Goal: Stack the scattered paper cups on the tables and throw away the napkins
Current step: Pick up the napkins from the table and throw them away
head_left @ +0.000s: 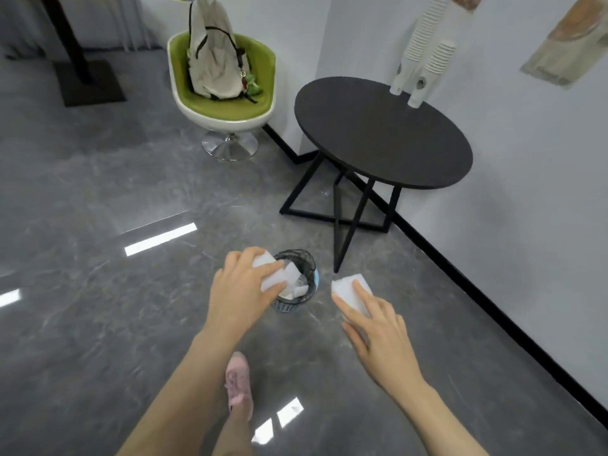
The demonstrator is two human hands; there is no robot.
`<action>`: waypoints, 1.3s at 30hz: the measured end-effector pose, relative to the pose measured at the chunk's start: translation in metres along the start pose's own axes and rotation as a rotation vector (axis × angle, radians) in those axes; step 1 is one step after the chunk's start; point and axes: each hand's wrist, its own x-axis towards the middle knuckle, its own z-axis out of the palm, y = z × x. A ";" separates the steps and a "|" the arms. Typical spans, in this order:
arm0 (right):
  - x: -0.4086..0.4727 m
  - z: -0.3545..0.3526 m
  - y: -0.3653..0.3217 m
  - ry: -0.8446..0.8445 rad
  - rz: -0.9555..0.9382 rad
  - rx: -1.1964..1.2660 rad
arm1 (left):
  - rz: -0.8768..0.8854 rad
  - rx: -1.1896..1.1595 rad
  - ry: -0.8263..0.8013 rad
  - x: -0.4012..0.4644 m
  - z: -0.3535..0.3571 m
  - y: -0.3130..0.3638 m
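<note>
Grey floor, small bin (311,287) below. My left hand (243,287) holds a napkin (268,274) over it; my right hand (378,327) pinches another napkin (345,286) beside it. I think dropping comes next. Cups (418,57) stand stacked.

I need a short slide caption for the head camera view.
Left hand and right hand each hold a napkin above the bin.
</note>
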 end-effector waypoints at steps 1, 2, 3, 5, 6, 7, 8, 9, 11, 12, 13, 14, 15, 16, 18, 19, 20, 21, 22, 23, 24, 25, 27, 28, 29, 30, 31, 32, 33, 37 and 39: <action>0.020 0.008 0.006 -0.021 -0.004 -0.010 | -0.010 0.009 -0.014 0.018 0.008 -0.007; 0.039 0.015 0.013 -0.044 -0.005 -0.020 | -0.020 0.014 -0.025 0.036 0.017 -0.015; 0.058 0.024 0.020 -0.066 -0.003 -0.028 | -0.028 0.019 -0.040 0.055 0.026 -0.024; 0.098 0.040 0.033 -0.104 0.004 -0.032 | -0.044 0.032 -0.076 0.093 0.043 -0.040; 0.118 0.049 0.039 -0.124 0.015 -0.033 | -0.049 0.038 -0.094 0.113 0.052 -0.048; 0.136 0.059 0.045 -0.146 0.027 -0.039 | -0.043 0.047 -0.108 0.133 0.061 -0.055; 0.154 0.069 0.050 -0.175 0.037 -0.052 | -0.028 0.060 -0.117 0.151 0.071 -0.062; 0.171 0.083 0.057 -0.210 0.047 -0.064 | -0.013 0.071 -0.122 0.169 0.084 -0.071; 0.202 0.114 0.071 -0.284 0.053 -0.067 | -0.008 0.088 -0.158 0.201 0.111 -0.085; 0.216 0.129 0.079 -0.310 0.055 -0.059 | -0.015 0.095 -0.178 0.215 0.126 -0.091; 0.228 0.146 0.087 -0.330 0.056 -0.054 | -0.025 0.096 -0.190 0.228 0.142 -0.097; 0.240 0.163 0.097 -0.353 0.050 -0.051 | -0.035 0.093 -0.201 0.239 0.158 -0.104; 0.251 0.179 0.106 -0.378 0.041 -0.050 | -0.040 0.089 -0.219 0.250 0.176 -0.110; 0.262 0.196 0.116 -0.405 0.040 -0.045 | -0.047 0.089 -0.242 0.259 0.193 -0.117; 0.281 0.230 0.133 -0.472 0.067 -0.038 | -0.088 0.100 -0.307 0.272 0.230 -0.130; 0.289 0.247 0.141 -0.482 0.066 -0.034 | -0.117 0.104 -0.333 0.276 0.248 -0.137; 0.296 0.265 0.148 -0.477 0.055 -0.031 | -0.146 0.106 -0.354 0.279 0.267 -0.144; 0.302 0.283 0.154 -0.493 0.052 -0.031 | -0.172 0.110 -0.376 0.281 0.285 -0.151; 0.308 0.300 0.160 -0.527 0.054 -0.032 | -0.187 0.117 -0.395 0.283 0.302 -0.158; 0.313 0.318 0.166 -0.562 0.058 -0.032 | -0.194 0.126 -0.409 0.284 0.318 -0.165; 0.318 0.337 0.173 -0.582 0.059 -0.032 | -0.199 0.132 -0.420 0.284 0.335 -0.172; 0.323 0.353 0.178 -0.594 0.063 -0.033 | -0.200 0.133 -0.421 0.284 0.350 -0.179; 0.330 0.385 0.187 -0.619 0.062 -0.057 | -0.195 0.116 -0.402 0.283 0.377 -0.193; 0.334 0.400 0.191 -0.636 0.059 -0.067 | -0.193 0.113 -0.404 0.281 0.389 -0.200; 0.338 0.414 0.194 -0.651 0.050 -0.075 | -0.186 0.114 -0.411 0.279 0.401 -0.208; 0.342 0.427 0.197 -0.658 0.039 -0.081 | -0.164 0.120 -0.413 0.276 0.411 -0.214; 0.345 0.440 0.199 -0.664 0.034 -0.083 | -0.141 0.128 -0.411 0.275 0.421 -0.221; 0.348 0.451 0.201 -0.669 0.031 -0.085 | -0.134 0.136 -0.404 0.273 0.430 -0.227; 0.350 0.461 0.203 -0.683 0.029 -0.087 | -0.136 0.144 -0.397 0.271 0.440 -0.233; 0.350 0.478 0.211 -0.711 0.067 -0.065 | -0.155 0.123 -0.448 0.266 0.464 -0.236; 0.347 0.475 0.216 -0.677 0.082 -0.037 | -0.181 0.082 -0.473 0.264 0.471 -0.232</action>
